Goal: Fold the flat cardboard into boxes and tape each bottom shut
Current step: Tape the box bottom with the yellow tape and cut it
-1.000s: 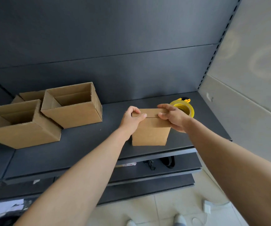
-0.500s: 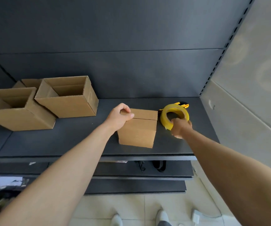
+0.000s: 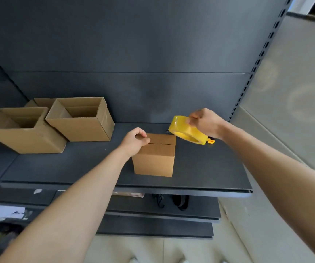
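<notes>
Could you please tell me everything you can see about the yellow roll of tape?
The roll of tape is a thick, glossy yellow ring with an open core. It is lifted off the shelf, tilted, above and right of the small box. The right hand grips its upper rim; nothing else touches it. No loose end shows.

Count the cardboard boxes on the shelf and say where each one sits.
4. The closed box stands under the left hand. Two open boxes sit at far left and beside it; a fourth box is mostly hidden behind them. More may be hidden.
</notes>
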A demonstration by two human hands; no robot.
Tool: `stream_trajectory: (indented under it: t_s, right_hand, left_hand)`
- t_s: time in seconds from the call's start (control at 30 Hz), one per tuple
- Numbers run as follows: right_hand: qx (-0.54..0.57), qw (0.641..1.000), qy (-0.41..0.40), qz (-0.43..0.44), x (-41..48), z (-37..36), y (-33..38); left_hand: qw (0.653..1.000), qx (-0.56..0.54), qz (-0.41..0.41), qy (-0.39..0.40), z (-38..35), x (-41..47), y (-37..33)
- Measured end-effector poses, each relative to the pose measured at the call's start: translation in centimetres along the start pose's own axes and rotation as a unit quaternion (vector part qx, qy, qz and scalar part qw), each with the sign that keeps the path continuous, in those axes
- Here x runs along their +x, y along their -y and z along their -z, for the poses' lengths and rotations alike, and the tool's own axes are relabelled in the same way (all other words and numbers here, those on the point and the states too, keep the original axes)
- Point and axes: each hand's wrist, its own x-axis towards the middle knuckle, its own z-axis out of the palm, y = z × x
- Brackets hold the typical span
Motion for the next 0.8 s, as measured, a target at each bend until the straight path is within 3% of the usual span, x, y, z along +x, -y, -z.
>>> stream_trajectory:
  t_s: [0.2, 0.33, 0.57, 0.67, 0.8]
  right_hand:
    - [-0.066, 0.997, 0.023, 0.029, -1.5, 1.2, 6.7]
    - [-0.127, 0.990, 0.060, -0.005, -0.8, -0.9, 8.5]
    - [-0.158, 0.985, 0.054, -0.052, 1.0, -2.2, 10.0]
    - [-0.179, 0.980, 0.064, -0.055, 1.5, -2.6, 10.4]
    - [-0.192, 0.978, 0.063, -0.052, 1.8, -2.8, 10.6]
  left_hand:
    - [0.999, -0.004, -0.015, 0.036, 0.6, 0.1, 0.0]
    - [0.998, -0.025, -0.026, 0.055, 1.0, 0.0, 0.3]
    - [0.995, 0.018, -0.050, 0.088, 2.4, 0.7, 0.3]
    - [0.997, 0.047, -0.061, 0.024, 3.0, 1.0, -0.2]
    - [0.987, -0.089, 0.033, 0.130, 3.1, 0.0, -2.4]
